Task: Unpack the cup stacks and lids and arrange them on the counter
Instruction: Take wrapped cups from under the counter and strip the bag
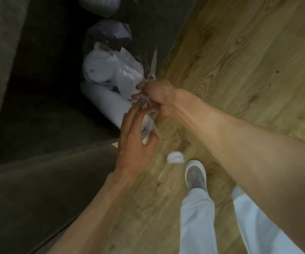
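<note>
Clear plastic wrapping (149,123) is bunched between both hands at the mouth of a dark open compartment. My left hand (136,143) holds its lower end. My right hand (159,97) is closed on its upper end, and a strip of film (153,65) sticks up from the fist. Just behind the hands, inside the dark space, lie white wrapped cup stacks (104,70) and a long white sleeve (107,105). No loose lids can be made out.
Crumpled plastic bags (111,32) fill the back of the compartment. Dark cabinet surfaces (38,189) run along the left. Wooden floor (239,61) spreads to the right, with a small white scrap (175,157) on it near my shoe (195,176).
</note>
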`<state>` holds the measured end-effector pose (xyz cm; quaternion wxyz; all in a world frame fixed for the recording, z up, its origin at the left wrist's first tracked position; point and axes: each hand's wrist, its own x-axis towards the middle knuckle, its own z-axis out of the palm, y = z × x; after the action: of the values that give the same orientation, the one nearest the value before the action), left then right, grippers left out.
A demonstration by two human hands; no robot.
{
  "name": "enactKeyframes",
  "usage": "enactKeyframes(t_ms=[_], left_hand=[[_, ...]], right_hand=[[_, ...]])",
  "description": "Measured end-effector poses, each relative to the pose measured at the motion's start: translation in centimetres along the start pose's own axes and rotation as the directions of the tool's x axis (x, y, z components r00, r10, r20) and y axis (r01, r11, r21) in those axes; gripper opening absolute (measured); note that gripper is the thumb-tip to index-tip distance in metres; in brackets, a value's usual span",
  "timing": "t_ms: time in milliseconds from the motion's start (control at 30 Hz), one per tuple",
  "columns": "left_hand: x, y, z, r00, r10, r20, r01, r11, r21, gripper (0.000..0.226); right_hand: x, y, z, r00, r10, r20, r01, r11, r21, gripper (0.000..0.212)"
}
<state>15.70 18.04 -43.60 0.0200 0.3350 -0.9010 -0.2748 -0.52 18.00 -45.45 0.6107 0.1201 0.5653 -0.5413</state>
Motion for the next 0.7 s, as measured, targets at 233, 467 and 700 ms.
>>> enactKeyframes(t_ms=[233,467,700], left_hand=[[-4.0,-1.5,0.9,0.999,0.018,0.044,-0.02,0.999,0.05,0.056],[-3.1,1.0,1.4,0.973,0.19,0.129,-0.2,0.977,0.077,0.053],[-3.4,6.2,0.2,0.861,0.466,0.202,-0.485,0.873,0.052,0.049]], right_hand=[[-2.3,0.7,-2.2,0.985,-0.171,0.035,0.174,0.97,-0.167,0.022],[-4.2,2.7,-3.3,0.924,-0.374,-0.079,0.339,0.896,-0.288,0.034],[-11.1,2.1,-7.0,0.789,-0.549,-0.277,0.429,0.814,-0.392,0.043]])
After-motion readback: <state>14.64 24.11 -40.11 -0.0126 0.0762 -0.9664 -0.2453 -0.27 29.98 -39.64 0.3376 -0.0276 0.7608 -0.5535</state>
